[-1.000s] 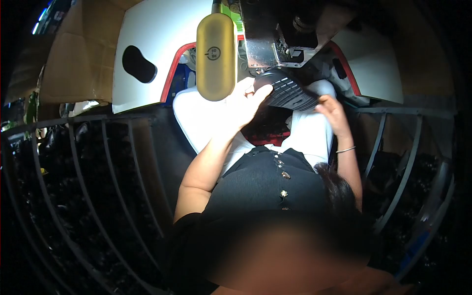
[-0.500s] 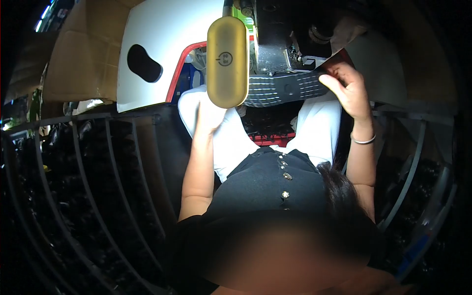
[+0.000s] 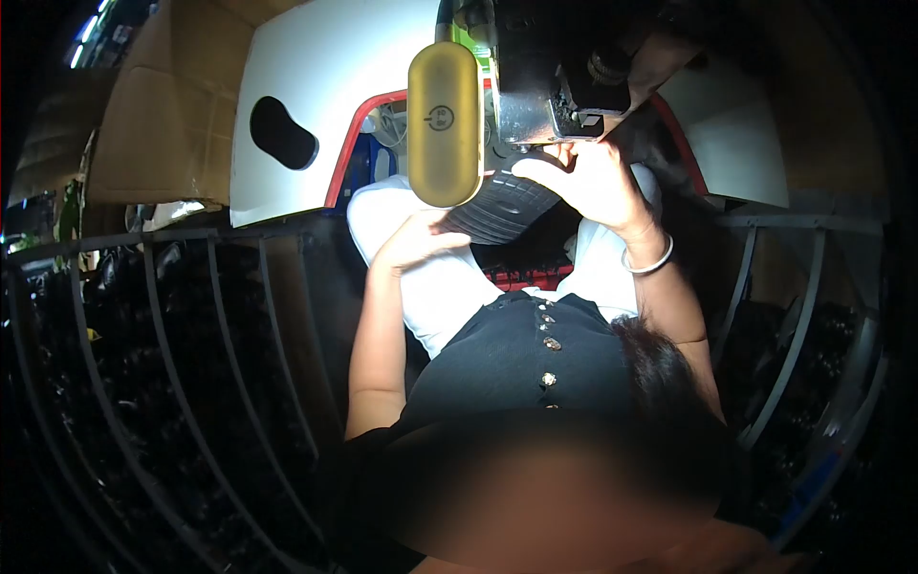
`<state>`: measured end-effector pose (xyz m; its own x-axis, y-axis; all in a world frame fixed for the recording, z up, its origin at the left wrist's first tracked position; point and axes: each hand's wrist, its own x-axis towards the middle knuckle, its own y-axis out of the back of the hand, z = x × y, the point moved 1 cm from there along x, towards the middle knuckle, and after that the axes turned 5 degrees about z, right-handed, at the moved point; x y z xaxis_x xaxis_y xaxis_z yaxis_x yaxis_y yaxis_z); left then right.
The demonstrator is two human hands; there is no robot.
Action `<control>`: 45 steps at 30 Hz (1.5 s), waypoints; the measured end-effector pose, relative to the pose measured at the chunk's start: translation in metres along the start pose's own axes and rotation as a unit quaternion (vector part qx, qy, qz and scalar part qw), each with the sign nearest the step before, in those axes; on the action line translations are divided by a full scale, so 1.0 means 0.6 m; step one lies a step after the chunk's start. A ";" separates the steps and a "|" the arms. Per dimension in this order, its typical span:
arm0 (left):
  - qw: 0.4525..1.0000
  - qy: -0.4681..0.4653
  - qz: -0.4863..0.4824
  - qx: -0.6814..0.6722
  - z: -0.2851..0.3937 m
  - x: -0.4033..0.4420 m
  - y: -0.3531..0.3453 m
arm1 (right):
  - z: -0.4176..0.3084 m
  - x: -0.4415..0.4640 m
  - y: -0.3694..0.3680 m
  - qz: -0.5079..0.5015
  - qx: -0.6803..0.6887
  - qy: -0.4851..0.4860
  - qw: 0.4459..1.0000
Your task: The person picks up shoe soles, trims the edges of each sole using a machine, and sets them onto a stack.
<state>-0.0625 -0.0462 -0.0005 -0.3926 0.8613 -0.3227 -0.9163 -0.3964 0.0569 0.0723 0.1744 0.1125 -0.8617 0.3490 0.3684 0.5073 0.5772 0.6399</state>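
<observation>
A black curved piece with thin pale stripes (image 3: 507,209), like a shoe part, lies bent below the dark machine head (image 3: 528,115). My right hand (image 3: 602,191), with a bangle at the wrist, is closed on its upper right part. The thumb stretches along the piece, and the other fingertips are partly hidden under the machine. At the piece's left end is my left hand (image 3: 416,241), its fingers around the edge and partly covered by the yellow lamp (image 3: 445,124).
A white table top (image 3: 316,57) with a red-edged cutout surrounds the machine. Cardboard (image 3: 163,124) stands at the left. Barred metal racks (image 3: 215,287) flank both sides, with dark items behind the left bars. Something blue (image 3: 359,163) sits below the table.
My right hand has moved left and inward, beneath the machine head. The striped piece has turned and bunched toward the left. My left hand has lowered slightly and shows more.
</observation>
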 end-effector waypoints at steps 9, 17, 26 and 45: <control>0.986 -0.118 0.116 0.017 0.157 0.037 -0.077 | 0.034 0.005 -0.022 -0.036 0.008 -0.091 0.995; 0.806 -0.257 0.451 0.285 0.123 0.058 0.171 | 0.399 0.154 0.213 0.217 -0.333 0.000 0.917; 0.674 -0.065 0.430 0.597 -0.049 0.094 0.308 | 0.403 0.264 0.289 0.239 -0.456 -0.196 0.834; 0.692 -0.248 0.461 0.496 0.015 -0.026 0.147 | 0.401 0.244 0.342 0.285 -0.403 0.052 0.868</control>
<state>-0.1376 -0.0917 0.0181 -0.6005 0.4876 0.6337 0.2366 -0.6487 0.7234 0.0532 0.5218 0.1354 -0.4910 0.3157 0.8119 0.7154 -0.3857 0.5826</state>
